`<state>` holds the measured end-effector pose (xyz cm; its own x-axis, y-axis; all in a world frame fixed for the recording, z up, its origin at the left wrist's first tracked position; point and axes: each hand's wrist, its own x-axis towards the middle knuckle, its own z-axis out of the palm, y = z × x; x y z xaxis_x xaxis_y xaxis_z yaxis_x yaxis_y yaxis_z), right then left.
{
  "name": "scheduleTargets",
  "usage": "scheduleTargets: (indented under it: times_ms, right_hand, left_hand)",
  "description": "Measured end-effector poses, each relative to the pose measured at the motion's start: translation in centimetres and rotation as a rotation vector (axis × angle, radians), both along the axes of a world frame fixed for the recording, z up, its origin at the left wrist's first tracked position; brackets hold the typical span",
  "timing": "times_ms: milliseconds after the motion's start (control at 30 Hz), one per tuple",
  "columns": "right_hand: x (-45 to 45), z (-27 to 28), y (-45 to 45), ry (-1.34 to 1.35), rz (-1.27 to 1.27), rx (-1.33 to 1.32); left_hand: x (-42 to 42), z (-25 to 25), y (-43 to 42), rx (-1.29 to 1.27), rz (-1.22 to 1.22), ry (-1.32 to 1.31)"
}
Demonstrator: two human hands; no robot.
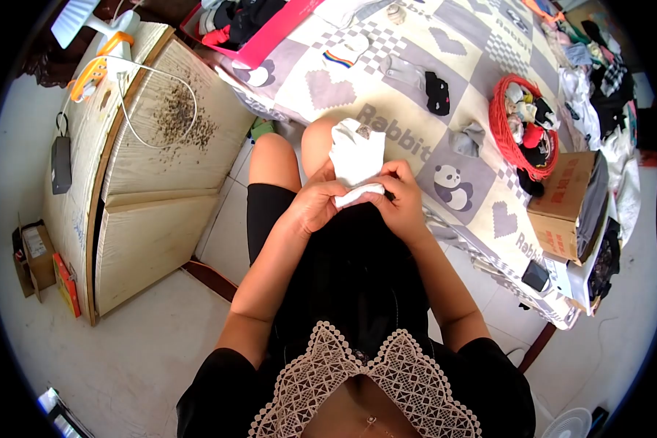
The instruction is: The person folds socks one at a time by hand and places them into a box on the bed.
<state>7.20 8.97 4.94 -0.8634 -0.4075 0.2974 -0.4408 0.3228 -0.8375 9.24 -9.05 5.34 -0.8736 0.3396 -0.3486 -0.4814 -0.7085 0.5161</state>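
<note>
Above my lap I hold a white sock (356,152) with a small grey patch near its upper end. My left hand (316,198) pinches the near edge on one side. On the other side my right hand (401,196) grips the same edge, thumb and fingers closed on a folded band of the cloth. Whether one sock or a pair is in my hands I cannot tell. On the bed beyond lie a white sock with rainbow stripes (346,51), a light grey sock (404,71), a black sock (437,93) and a crumpled grey sock (469,139).
A red basket (501,123) of rolled socks stands on the bed (387,135), beside a cardboard box (558,201). A pink box (266,47) of clothes sits at the far left. Clothes (613,95) heap along the right. A wooden cabinet (160,241) is at my left.
</note>
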Motion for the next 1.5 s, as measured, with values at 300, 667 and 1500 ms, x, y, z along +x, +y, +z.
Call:
scheduleTargets:
  times_ms: [300,667,1500]
  right_hand:
    - [0.6,0.1,-2.4,-0.59,-0.189,-0.636]
    - [1.3,-0.9,-2.6,-0.118,-0.311,-0.032]
    - [-0.6,-0.1,0.3,0.001,-0.055,-0.055]
  left_hand:
    - [0.4,-1.1,1.6,0.053,0.12,-0.01]
    - [1.0,-1.5,3.0,-0.191,0.319,0.029]
    - [0.6,-1.3,1.6,-0.084,0.142,-0.031]
